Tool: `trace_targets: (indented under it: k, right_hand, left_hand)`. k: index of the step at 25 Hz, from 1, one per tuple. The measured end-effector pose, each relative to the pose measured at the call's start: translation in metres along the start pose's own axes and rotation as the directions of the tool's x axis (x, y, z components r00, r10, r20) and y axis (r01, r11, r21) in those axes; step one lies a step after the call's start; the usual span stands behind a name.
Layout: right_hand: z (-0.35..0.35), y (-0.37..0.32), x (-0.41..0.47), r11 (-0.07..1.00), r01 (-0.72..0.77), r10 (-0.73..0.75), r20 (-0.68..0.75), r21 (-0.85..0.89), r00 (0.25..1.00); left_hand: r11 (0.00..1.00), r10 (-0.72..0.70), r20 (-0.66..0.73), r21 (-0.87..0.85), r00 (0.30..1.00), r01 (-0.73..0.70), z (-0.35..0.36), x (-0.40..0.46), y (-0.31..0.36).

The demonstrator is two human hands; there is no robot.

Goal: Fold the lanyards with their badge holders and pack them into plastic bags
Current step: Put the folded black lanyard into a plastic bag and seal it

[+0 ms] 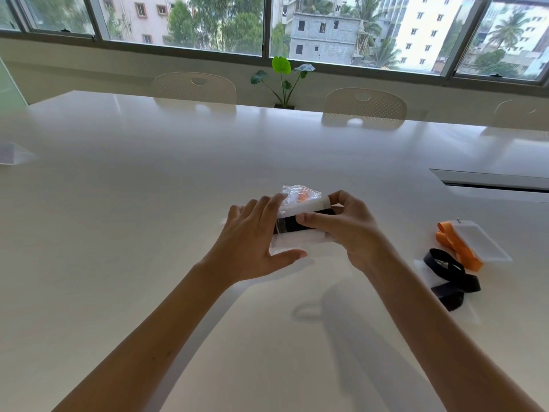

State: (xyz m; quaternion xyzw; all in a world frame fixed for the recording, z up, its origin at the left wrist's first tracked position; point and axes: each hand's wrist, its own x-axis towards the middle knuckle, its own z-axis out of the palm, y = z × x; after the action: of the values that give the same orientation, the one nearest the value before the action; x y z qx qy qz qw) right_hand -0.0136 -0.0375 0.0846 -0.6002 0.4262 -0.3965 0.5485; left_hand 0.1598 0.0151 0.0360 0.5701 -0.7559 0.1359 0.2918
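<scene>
Both hands are on the job at mid-worktop [148, 173]; the plastic bag [289, 243] lies between them with the folded black lanyard [289, 224] partly inside, its long axis running left to right across the view; the right hand [341, 227] is at the right end, fingers [312, 217] curled and pinching the bundle, thumb behind; the left hand [252, 236] lies over the bag's left end, fingers spread fairly straight and pressing on it, thumb stretched along the near edge; so the bundle lies just left of the right fingertips, and my read is a leftward push seats it deeper; a packed bag with orange inside [301, 196] sits just behind; well to the right wait an orange lanyard [457, 248] with its clear badge holder [484, 245], and a second black lanyard [451, 278] near it, both not yet bagged.
</scene>
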Motion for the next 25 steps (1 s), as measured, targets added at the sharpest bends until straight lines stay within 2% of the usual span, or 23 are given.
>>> trace_targets:
  k: [3,6,8,10,12,13,15,16,17,21,25]
  right_hand:
    - [0.009,0.007,0.004,1.000,0.001,0.000,-0.058,0.018,0.998]
    - [0.015,0.012,0.005,0.993,-0.027,0.026,0.013,0.116,1.000]
    - [0.014,0.014,0.005,0.987,-0.020,0.015,0.034,0.157,0.999]
    - [0.010,0.014,0.008,0.990,0.002,-0.005,0.019,0.144,1.000]
    - [0.004,0.011,0.013,0.998,-0.002,0.000,0.031,0.063,1.000]
    - [0.002,0.010,0.014,1.000,-0.005,0.004,0.054,0.017,0.999]
    - [-0.003,0.007,0.016,0.999,0.017,-0.012,0.124,-0.039,0.992]
    - [-0.005,0.006,0.017,0.998,0.041,-0.032,0.160,-0.056,0.987]
    - [-0.006,0.005,0.017,0.995,0.067,-0.052,0.189,-0.073,0.981]
    - [-0.010,0.005,0.017,0.982,0.131,-0.100,0.212,-0.139,0.972]
    - [-0.011,0.008,0.017,0.978,0.150,-0.113,0.233,-0.146,0.966]
  left_hand:
    - [1.000,-0.005,-0.022,0.012,1.000,0.005,0.003,0.004,0.003]
    - [0.999,0.007,-0.039,0.042,0.999,-0.006,0.005,0.010,0.009]
    - [0.998,-0.056,0.018,0.007,0.998,0.056,0.004,0.015,0.013]
    - [0.979,-0.178,0.094,-0.088,0.980,0.186,0.000,0.021,0.015]
    - [0.905,-0.270,0.160,-0.293,0.949,0.307,-0.007,0.029,0.008]
    - [0.835,-0.268,0.220,-0.431,0.938,0.340,-0.012,0.033,0.002]
    - [0.616,-0.203,0.393,-0.661,0.897,0.429,-0.022,0.038,-0.011]
    - [0.504,-0.164,0.469,-0.716,0.868,0.482,-0.025,0.038,-0.016]
    - [0.433,-0.139,0.514,-0.737,0.846,0.519,-0.027,0.036,-0.018]
    - [0.357,-0.152,0.555,-0.741,0.818,0.569,-0.025,0.030,-0.018]
    - [0.304,-0.134,0.507,-0.797,0.851,0.522,-0.023,0.025,-0.015]
